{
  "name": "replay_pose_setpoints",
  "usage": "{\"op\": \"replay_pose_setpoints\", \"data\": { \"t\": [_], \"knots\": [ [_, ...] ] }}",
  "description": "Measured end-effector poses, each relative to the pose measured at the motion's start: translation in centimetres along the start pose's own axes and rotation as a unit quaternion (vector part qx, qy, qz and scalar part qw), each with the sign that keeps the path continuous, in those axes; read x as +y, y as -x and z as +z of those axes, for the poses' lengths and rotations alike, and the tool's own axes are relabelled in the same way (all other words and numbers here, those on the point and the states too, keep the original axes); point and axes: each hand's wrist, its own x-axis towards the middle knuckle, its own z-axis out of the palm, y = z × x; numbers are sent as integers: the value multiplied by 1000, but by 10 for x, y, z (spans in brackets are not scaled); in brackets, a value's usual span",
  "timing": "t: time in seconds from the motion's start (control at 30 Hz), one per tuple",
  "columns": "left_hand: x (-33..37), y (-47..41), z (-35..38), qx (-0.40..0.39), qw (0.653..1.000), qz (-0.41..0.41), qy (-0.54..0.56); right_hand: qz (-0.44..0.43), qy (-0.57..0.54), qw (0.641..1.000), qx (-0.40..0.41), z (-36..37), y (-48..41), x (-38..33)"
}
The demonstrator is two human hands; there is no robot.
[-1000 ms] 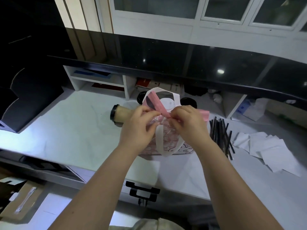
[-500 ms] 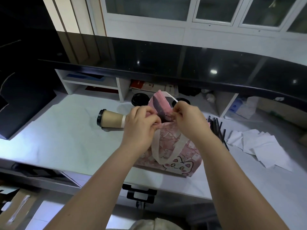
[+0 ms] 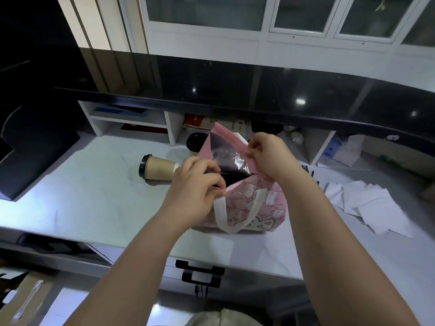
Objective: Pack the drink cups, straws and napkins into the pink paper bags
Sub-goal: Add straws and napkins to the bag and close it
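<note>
A pink paper bag point(image 3: 263, 203) with a cartoon print and white handles stands on the white counter point(image 3: 94, 198). My left hand point(image 3: 195, 191) pinches its near rim and my right hand point(image 3: 270, 156) pinches the far rim, holding the mouth apart so the silvery lining shows. A brown paper cup with a black lid point(image 3: 156, 167) lies on its side left of the bag. Behind the bag stands another black-lidded cup point(image 3: 196, 142). Black straws point(image 3: 308, 170) peek out behind my right forearm. White napkins point(image 3: 367, 203) lie scattered to the right.
White cubby shelves point(image 3: 131, 123) line the back under a black glossy ledge point(image 3: 259, 95). A dark panel point(image 3: 35, 147) sits at the left. Below the counter's front edge are a black drawer handle point(image 3: 200, 275) and a cardboard box point(image 3: 21, 300) on the floor.
The bag's mouth has been pulled wider, my right hand lifting the far rim up and back. The bag has shifted slightly right and the lying cup is more exposed.
</note>
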Motion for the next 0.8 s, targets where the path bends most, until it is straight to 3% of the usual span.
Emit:
{"op": "replay_pose_setpoints", "data": {
  "t": [0.13, 0.23, 0.33, 0.6, 0.8],
  "knots": [
    [6, -1, 2, 5, 997, -11, -78, -8, -74, 996, -46, -4, 13, 0],
    [20, -11, 9, 33, 990, -18, -135, 7, -137, 990, -30, -19, 28, 10],
    [33, -20, 22, 40, 988, -16, -145, 11, -133, 988, -77, -30, 49, 25],
    [40, -24, 40, 26, 991, -39, -124, -72, 7, 992, 107, 2, 64, 48],
    [33, -11, 33, 42, 994, -4, -99, 5, -17, 996, 91, -4, 45, 38]
  ]
}}
